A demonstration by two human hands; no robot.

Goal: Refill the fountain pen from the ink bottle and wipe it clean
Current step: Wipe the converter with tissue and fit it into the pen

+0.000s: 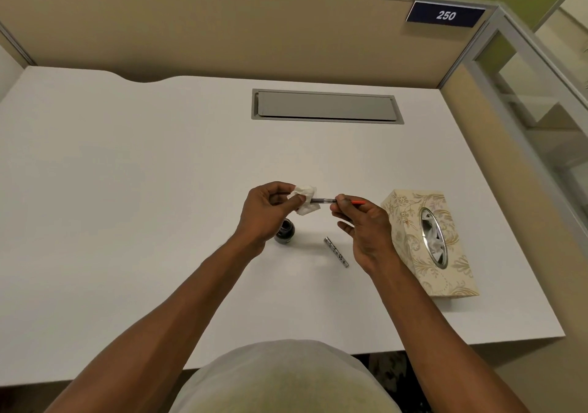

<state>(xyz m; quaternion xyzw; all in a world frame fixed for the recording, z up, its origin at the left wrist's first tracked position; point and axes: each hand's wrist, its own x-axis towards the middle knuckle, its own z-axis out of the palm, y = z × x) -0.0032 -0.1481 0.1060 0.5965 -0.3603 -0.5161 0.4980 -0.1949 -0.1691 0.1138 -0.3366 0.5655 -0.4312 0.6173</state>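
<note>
My left hand (270, 212) pinches a crumpled white tissue (306, 199) around the front end of the fountain pen (327, 201). My right hand (362, 224) holds the pen's rear part, whose red end (359, 203) sticks out past the fingers. The pen lies level above the white desk (159, 205). A small dark ink bottle (285, 231) stands on the desk just under my left wrist, partly hidden by it. The silver patterned pen cap (336, 252) lies on the desk between my hands, nearer my right palm.
A cream floral tissue box (410, 221) with an oval opening sits right of my right hand. A grey cable flap (324, 106) is set into the desk further back. Beige partition walls close off the back and right; a "250" sign (445, 15) hangs up there.
</note>
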